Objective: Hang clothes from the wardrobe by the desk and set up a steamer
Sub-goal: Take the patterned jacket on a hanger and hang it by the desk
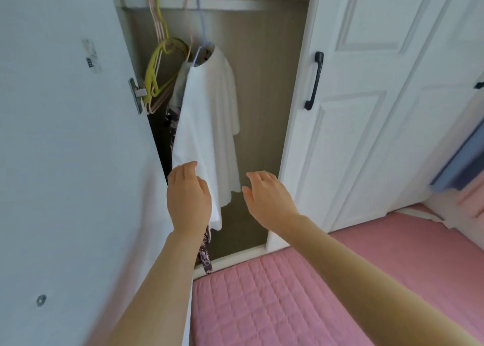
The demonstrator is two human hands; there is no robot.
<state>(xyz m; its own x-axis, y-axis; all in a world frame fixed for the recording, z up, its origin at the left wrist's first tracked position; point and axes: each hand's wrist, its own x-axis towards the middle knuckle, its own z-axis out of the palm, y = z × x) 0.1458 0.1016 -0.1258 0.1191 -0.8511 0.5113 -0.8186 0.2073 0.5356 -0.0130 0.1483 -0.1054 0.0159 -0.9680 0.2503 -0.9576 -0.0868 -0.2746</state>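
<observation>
Well to the left of the left hand stands the open wardrobe door (65,162), white, with a metal hinge plate (136,96) at its inner edge; above that hand, and left of it, a bunch of yellow and pink hangers (157,70) hangs bare from the rail (235,5); directly above the hand a white garment (209,115) hangs from the same rail on a lavender hanger (201,26), with a dark patterned garment (205,256) behind it that shows again below the wrist; the left hand (188,199) is raised, back to the camera, its fingers loosely bent and lying against the lower left edge of the white garment; whether it pinches the cloth cannot be determined; the right hand (267,201) is released, fingers loosely spread, grasping nothing, its thumb just beside the garment's lower right hem but apart from it, with the wardrobe's grey-brown interior behind; to the right of this hand stands a closed white door (366,136), its black handle (314,81) above the hand; below both forearms lies a pink quilted cover (275,293).
</observation>
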